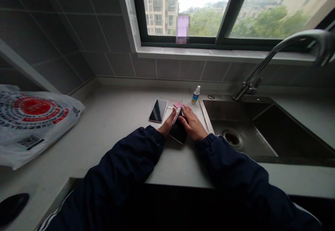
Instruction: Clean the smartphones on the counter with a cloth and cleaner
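Observation:
A dark-screened smartphone (178,132) is tilted up off the countertop between my two hands. My left hand (168,123) grips its left edge, thumb pointing up along the side. Across its upper right side lies my right hand (192,123), fingers together and thumb over the screen; what is under those fingers is hidden. A second smartphone (158,110) rests face up to the left. Just beyond my fingertips is a small pink piece (177,104), perhaps cloth or paper, by a thin clear flat item. Behind my right hand stands a small spray bottle (195,95) with a blue label.
A steel sink (251,119) with a curved faucet (274,51) is on the right. On the left, a white plastic bag (34,119) with red print lies on the countertop (117,105). A dark object (13,206) sits at the lower left. Tiled wall and window rise behind.

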`<action>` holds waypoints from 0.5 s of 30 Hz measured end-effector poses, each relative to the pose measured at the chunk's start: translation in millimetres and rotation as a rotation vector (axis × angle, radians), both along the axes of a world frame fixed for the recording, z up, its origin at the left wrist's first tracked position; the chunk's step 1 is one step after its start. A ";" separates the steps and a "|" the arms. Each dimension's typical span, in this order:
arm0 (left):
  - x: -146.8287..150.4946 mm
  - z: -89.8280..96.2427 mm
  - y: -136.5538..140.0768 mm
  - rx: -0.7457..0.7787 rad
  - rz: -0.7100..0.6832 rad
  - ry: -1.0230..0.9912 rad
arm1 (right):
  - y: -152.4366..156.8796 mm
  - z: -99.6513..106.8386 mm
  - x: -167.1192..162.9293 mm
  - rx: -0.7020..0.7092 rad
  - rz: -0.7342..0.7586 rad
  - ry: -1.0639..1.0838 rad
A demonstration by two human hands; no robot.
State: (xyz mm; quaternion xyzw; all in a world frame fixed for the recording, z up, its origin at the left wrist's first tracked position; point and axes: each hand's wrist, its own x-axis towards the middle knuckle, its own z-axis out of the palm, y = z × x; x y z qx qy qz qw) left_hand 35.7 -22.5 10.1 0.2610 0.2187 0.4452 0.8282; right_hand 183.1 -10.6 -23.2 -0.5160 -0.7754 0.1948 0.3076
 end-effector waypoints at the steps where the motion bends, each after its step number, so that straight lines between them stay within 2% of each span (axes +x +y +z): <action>1: 0.0 -1.3 0.8 0.010 -0.001 -0.001 | 0.4 -0.5 0.2 0.002 0.003 0.007; 8: -0.4 -12.3 5.8 0.028 -0.024 -0.063 | 3.1 -3.4 1.2 0.019 0.016 0.018; 15: -0.4 -10.3 5.7 0.047 -0.002 -0.036 | 3.5 -5.9 0.2 0.089 0.022 0.050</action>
